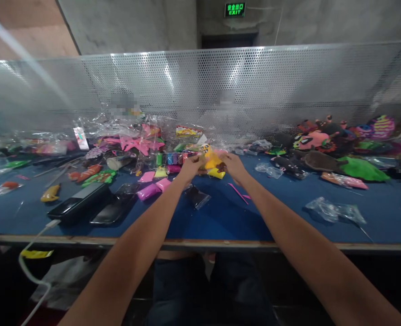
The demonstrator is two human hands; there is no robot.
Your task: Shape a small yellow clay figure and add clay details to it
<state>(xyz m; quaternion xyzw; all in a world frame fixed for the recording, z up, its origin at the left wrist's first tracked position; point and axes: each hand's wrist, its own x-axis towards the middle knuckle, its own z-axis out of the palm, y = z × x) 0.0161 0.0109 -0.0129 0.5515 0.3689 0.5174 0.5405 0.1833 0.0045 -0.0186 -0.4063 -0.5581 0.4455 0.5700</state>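
A yellow modelling-clay figure [213,162] with a small eyed face is held up over the middle of the table. Its left side is pinched by the fingers of my left hand [190,169]. From the other side, my right hand [234,167] has its fingers closed at the figure's edge, beside a dark brown part. Fine detail is blurred. Just below the figure lies a bright yellow packet [217,174]. Pink and purple clay packets [149,192] rest left of my left hand, and a black packet [197,197] sits nearer me. Thin pink tools [238,194] lie below my right hand.
A dark device with a white cable [80,203] and a phone [114,206] lie at the front left. Finished clay pieces crowd the right, including a green and brown one [363,169]. Crumpled clear wrap [336,210] lies nearer. A perforated metal screen [173,86] borders the back.
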